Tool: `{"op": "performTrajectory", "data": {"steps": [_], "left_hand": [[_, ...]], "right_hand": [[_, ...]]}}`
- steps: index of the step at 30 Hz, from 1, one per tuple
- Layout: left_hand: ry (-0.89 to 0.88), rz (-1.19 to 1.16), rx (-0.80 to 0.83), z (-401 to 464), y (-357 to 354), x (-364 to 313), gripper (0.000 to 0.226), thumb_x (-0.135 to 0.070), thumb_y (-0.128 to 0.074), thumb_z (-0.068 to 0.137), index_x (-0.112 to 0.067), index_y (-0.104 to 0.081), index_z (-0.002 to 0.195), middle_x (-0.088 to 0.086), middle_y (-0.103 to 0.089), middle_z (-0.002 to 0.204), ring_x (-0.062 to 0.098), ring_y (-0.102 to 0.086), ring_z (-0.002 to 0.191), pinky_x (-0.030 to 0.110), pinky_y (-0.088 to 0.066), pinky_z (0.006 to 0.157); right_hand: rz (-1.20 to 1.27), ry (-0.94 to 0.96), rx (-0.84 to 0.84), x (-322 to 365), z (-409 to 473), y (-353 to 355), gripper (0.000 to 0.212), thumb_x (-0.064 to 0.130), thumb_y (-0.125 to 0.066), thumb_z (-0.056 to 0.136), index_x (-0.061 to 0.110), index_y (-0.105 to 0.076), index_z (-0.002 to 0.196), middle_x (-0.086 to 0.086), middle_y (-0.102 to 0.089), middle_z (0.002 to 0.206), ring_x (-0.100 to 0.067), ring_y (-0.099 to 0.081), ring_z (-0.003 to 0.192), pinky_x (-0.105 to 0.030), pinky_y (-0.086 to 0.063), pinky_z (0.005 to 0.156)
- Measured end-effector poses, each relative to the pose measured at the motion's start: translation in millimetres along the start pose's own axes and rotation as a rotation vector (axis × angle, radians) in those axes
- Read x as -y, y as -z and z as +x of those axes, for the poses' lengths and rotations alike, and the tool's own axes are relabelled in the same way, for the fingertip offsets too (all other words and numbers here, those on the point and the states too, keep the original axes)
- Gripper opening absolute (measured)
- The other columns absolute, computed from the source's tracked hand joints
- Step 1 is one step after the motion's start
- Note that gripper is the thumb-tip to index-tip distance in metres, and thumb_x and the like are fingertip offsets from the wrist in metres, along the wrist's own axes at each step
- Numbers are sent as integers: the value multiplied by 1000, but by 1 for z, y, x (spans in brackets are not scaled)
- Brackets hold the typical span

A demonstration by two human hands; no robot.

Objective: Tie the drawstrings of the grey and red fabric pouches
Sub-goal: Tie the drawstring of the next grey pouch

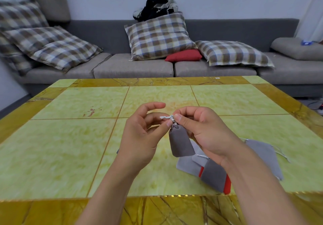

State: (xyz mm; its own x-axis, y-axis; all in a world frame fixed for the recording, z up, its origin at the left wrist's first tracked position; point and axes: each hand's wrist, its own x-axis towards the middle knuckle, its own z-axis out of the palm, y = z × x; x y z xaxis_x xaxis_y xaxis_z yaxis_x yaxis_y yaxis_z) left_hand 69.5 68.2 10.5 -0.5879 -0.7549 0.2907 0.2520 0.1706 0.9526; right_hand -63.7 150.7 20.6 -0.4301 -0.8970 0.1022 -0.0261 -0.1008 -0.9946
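- grey pouch (180, 141) hangs mid-frame above the table (70, 137), between both hands
- right hand (204, 130) pinches white drawstring (168, 118) at the pouch neck
- left hand (141, 133) thumb tip on the cord, forefinger raised, loosely curled
- more grey and red pouches (213, 174) piled lower right

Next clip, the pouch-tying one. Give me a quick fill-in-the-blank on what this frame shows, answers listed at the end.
1. Both hands, left hand and right hand, pinch the white ____ at the neck of the small grey pouch.
2. That pouch hangs ____ the table, not resting on it.
3. In the pile of pouches under the right wrist, one pouch showing at the edges is ____.

Answers: drawstring; above; red
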Motion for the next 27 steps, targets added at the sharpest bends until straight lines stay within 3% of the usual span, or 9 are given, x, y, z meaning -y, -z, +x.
{"op": "performTrajectory", "data": {"steps": [4,8,11,13,16,19,22,27], "left_hand": [[-169,211,-81,1,-1,4,27,-3,-77,80,-20,-61,96,-4,-74,81,10,-71,78,21,-55,66],[-479,536,-129,2,5,7,13,-4,-78,80,-14,-71,83,-10,-71,76,8,-68,73,24,-56,67],[-689,741,-104,3,11,8,9,-3,-73,82,-11,-76,82,-4,-72,82,11,-67,76,27,-53,67],[-733,807,-96,4,14,9,10,-5,-71,83,-12,-77,85,-3,-73,85,12,-68,80,25,-52,69],[-700,791,-91,4,16,7,10,-6,-72,82,-13,-78,87,-7,-73,85,6,-68,81,17,-52,72],[-498,628,-120,2,10,3,16,-4,-75,81,-20,-77,86,-18,-72,81,-1,-69,80,9,-50,72],[-334,455,-121,2,6,1,23,-5,-76,81,-27,-74,83,-18,-74,79,-2,-70,77,9,-51,70],[-350,514,-47,4,13,-1,12,-8,-77,80,-19,-77,87,-13,-75,83,0,-71,78,11,-53,72]], "right_hand": [[-25,6,-34,-1,1,-4,16,7,-56,98,-1,-69,95,-5,-67,77,-8,-59,65,-19,-48,61],[-82,-13,-29,0,1,-7,20,10,-55,99,3,-71,89,-7,-65,78,-19,-57,77,-33,-46,75],[-87,-39,-35,1,0,-11,22,11,-55,99,2,-72,89,-6,-64,75,-19,-55,76,-34,-45,77],[-55,-62,-41,0,0,-12,21,11,-55,99,1,-72,92,-8,-64,77,-19,-55,75,-34,-44,78],[40,-95,-35,0,0,-11,20,10,-56,98,-3,-70,97,-12,-63,82,-23,-52,79,-31,-44,75],[144,-104,-14,1,-1,-11,16,9,-56,97,-1,-69,97,-10,-63,80,-21,-56,77,-20,-48,65],[188,-82,-23,1,0,-11,11,7,-59,95,3,-68,91,-7,-66,76,-14,-59,68,-17,-49,60],[123,-35,-58,1,-1,-11,8,6,-61,94,5,-69,92,-4,-67,71,-8,-58,59,-18,-48,59]]}}
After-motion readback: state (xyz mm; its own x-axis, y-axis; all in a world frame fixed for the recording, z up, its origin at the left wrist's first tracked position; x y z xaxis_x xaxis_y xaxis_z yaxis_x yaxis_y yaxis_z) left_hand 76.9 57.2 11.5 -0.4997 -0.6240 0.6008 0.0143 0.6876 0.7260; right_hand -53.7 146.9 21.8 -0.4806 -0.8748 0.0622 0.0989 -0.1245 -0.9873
